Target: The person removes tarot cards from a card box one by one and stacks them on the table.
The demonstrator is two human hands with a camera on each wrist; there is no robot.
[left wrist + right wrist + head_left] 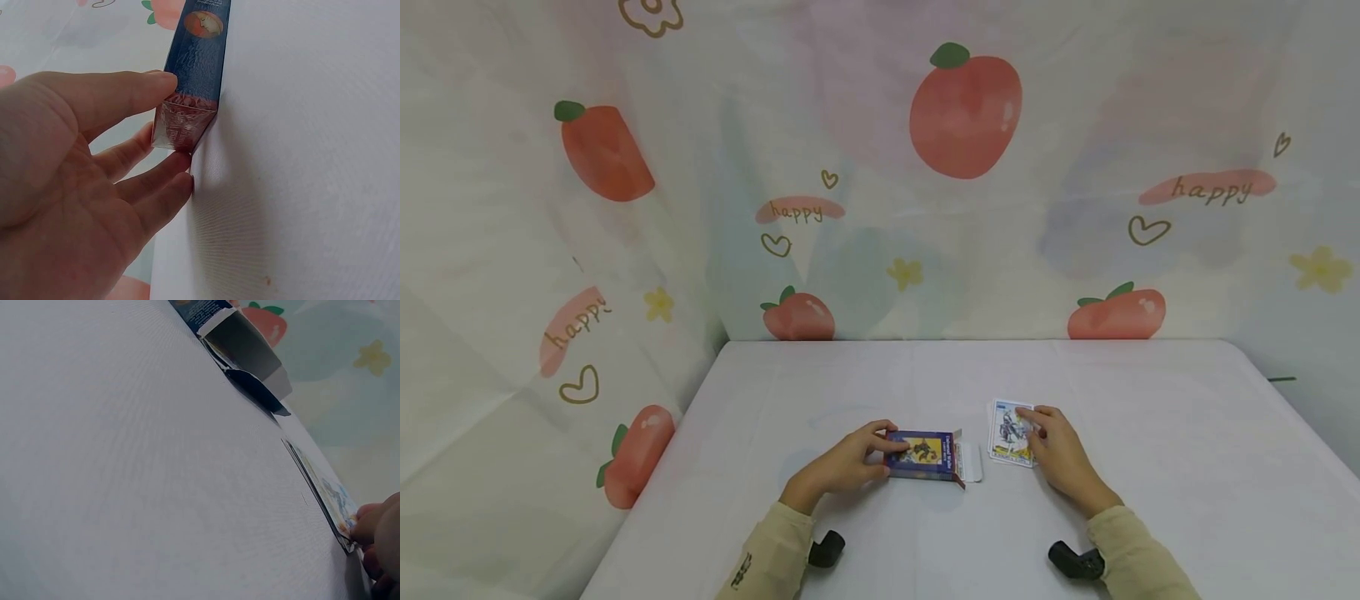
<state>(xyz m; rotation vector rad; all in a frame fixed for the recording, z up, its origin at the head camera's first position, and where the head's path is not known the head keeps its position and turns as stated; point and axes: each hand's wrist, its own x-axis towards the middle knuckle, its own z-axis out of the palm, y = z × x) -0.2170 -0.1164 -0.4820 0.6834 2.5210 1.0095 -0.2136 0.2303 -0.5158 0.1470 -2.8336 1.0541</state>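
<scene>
A blue card box (925,454) with a yellow picture lies flat near the middle of the table. My left hand (846,460) holds its left end, the thumb on the near side and fingers at the far side and top. The box's right end stands open, its white flap (972,462) sticking out; the right wrist view looks into its grey opening (244,344). To the right lies a small stack of illustrated cards (1011,429), face up. My right hand (1066,458) pinches the stack's right edge, one finger reaching over the top card.
A white cloth covers the table (1150,400). Behind and at the left hangs a curtain (865,108) printed with fruit, hearts and "happy". Black curved devices (827,550) show beside both sleeves (1138,554).
</scene>
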